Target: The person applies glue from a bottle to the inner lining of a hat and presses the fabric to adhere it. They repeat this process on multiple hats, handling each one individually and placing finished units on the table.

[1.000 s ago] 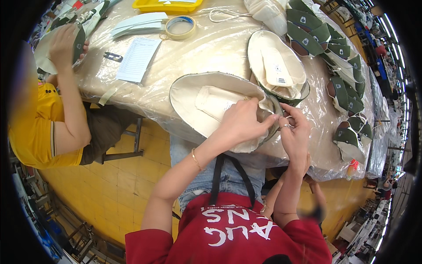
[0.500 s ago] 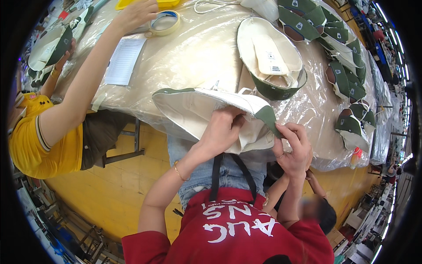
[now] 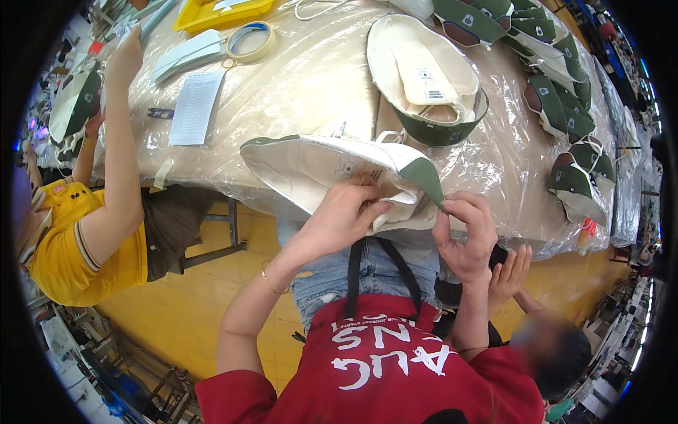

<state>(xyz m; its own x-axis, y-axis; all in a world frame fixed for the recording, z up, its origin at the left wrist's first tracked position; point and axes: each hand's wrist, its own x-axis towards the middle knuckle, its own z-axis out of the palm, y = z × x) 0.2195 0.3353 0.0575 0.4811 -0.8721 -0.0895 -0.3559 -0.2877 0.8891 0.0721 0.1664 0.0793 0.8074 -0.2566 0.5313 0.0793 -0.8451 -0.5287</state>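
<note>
Over my lap, at the table's near edge, I hold a white shoe upper (image 3: 296,162) with green end pieces, its pale lining facing me. My left hand (image 3: 346,215) reaches into the opening, the fingers bent and closed on the lining fabric near the tongue. At the right end, my right hand (image 3: 466,230) pinches the lower corner of the green heel piece (image 3: 421,178) between thumb and fingers. Just beyond lies another upper (image 3: 385,53), white inside with a green band, its tongue showing. My left fingertips are partly hidden in the folds.
Plastic sheeting covers the table (image 3: 311,92). Green-and-white uppers (image 3: 558,106) are piled along the right. To the left lie a paper sheet (image 3: 194,109), thread snips (image 3: 161,113), a tape roll (image 3: 252,42) and a yellow tray (image 3: 222,15). A person in yellow (image 3: 85,240) works at left; another person's hand (image 3: 510,272) is near my right wrist.
My left hand has shifted slightly down and left within the upper; the right keeps its pinch. The person in yellow has drawn an arm leftward, away from the tray. The hand by my right wrist has risen.
</note>
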